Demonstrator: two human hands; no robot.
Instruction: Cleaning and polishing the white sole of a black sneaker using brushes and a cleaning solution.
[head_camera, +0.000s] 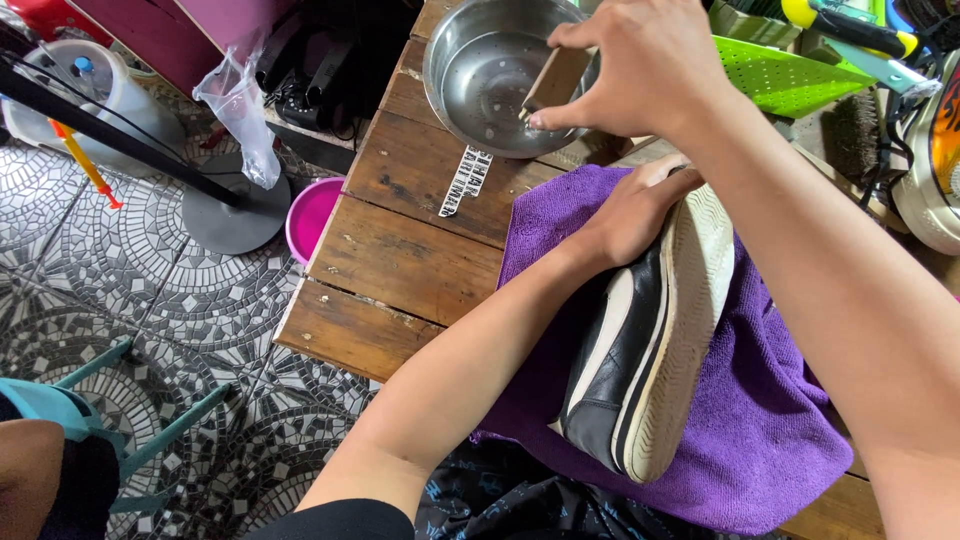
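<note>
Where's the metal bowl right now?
In the head view, the metal bowl sits at the far end of the wooden table, just beyond the purple cloth, under the right hand.

left hand (630, 215) gripping, right hand (640, 65) pinching, forearms crossed

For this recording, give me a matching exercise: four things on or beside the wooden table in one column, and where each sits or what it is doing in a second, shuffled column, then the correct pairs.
Things:
1. metal bowl
2. black and white shoe
3. purple cloth
4. pink bowl

Places or states:
A. spread on the wooden table, under the shoe
B. on the tiled floor by the table's edge
C. on its side, sole turned up, steadied by the left hand
D. at the far end of the table, with the right hand holding a brown brush into it

Pairs: 1-D, 2-C, 3-A, 4-B
</note>
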